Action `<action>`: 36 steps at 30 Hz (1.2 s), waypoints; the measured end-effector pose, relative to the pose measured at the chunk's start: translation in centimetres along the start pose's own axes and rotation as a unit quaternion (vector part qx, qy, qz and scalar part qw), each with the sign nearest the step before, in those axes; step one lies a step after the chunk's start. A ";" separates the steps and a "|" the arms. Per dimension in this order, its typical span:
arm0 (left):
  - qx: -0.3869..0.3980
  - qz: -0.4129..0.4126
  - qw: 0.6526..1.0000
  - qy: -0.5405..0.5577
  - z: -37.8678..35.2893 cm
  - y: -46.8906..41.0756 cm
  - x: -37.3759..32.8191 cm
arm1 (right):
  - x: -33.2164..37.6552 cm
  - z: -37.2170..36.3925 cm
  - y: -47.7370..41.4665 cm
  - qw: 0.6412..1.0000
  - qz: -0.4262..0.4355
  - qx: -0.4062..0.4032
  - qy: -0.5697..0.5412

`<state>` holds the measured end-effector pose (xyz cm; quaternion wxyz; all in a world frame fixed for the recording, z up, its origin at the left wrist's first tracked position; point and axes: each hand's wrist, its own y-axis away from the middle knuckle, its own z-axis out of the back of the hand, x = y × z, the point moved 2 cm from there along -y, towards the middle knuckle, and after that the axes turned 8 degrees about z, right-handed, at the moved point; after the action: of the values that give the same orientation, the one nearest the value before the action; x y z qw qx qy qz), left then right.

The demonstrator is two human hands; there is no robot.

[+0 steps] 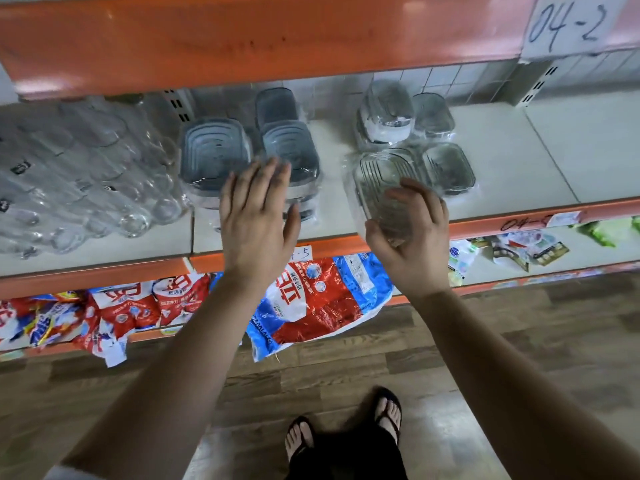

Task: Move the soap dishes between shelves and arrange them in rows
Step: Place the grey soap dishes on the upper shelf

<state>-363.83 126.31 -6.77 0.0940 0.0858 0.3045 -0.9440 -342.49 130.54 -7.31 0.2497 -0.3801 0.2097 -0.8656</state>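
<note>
Clear, plastic-wrapped soap dishes stand on the middle white shelf (pixel 502 161). My right hand (pixel 410 244) grips one clear ribbed soap dish (pixel 384 183) at the shelf's front edge, fingers curled round its near end. Behind it lie a grey soap dish (pixel 448 168), another small dish (pixel 433 116) and a taller stack of dishes (pixel 386 112). My left hand (pixel 258 216) hovers with straight, spread fingers over the front of two grey-lidded dish stacks (pixel 214 154) (pixel 291 147), holding nothing. A third grey stack (pixel 277 103) stands at the back.
Several clear glass jars (pixel 83 174) fill the shelf's left part. The orange edge of the upper shelf (pixel 259 39) overhangs. Red and blue detergent bags (pixel 311 296) lie on the lower shelf. The right part of the middle shelf is bare white. My sandalled feet (pixel 346 431) stand on a wood floor.
</note>
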 end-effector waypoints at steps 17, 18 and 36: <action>0.063 0.068 0.996 0.006 -8.3 4.1 -10.3 | -12.6 -0.9 -6.9 0.996 0.026 0.069 0.060; 0.066 0.073 0.995 0.003 -8.6 4.2 -10.5 | -12.7 -1.2 -7.1 0.995 0.027 0.079 0.057; 0.065 0.097 0.993 -0.031 -0.7 2.7 -12.6 | -6.1 6.4 -4.3 0.983 0.052 0.178 0.002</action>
<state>-350.92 126.15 -6.07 0.1883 0.0914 0.2295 -0.9505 -335.21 136.40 -4.33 0.3572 -0.3162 0.0725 -0.8759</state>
